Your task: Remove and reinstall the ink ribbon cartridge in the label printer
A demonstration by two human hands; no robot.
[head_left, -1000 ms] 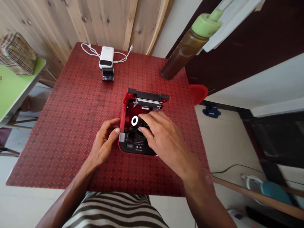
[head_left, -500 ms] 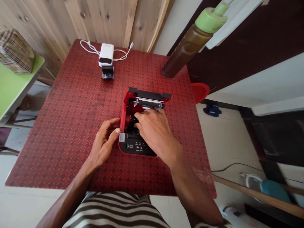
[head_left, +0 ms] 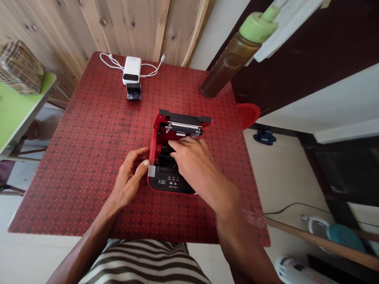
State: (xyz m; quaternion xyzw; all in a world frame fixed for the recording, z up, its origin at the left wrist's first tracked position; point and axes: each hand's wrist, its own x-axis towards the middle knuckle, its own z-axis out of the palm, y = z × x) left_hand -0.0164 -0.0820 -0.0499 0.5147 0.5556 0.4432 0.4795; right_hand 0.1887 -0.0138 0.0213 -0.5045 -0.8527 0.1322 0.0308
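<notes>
Fingers (head_left: 175, 146) of the right hand (head_left: 197, 163) are held curled down inside a red-and-black, box-shaped plastic device (head_left: 166, 174); whether anything is pinched there cannot be told, since the fingertips are hidden. At the device's left side, the left hand (head_left: 130, 177) is held loosely curved, thumb parted from the fingers, the tips apparently set against the red wall, presumably so that the casing is kept from sliding. The black-and-red lid (head_left: 188, 117) is propped up at the device's far edge, so that the inside is exposed from above, though much of it is blocked from sight by the right hand.

The device is set near the middle of a red, diamond-patterned worktop (head_left: 97, 165), probably for easy reach by both hands. Toward the far edge, a white rectangular power bank (head_left: 132, 69) is placed with a looped white cable (head_left: 149, 75); just in front of it, a shiny black curled strip (head_left: 134, 91) is seen. At the far right, a tall brown bottle with a green cap (head_left: 231, 59) is stood well apart from the lid.
</notes>
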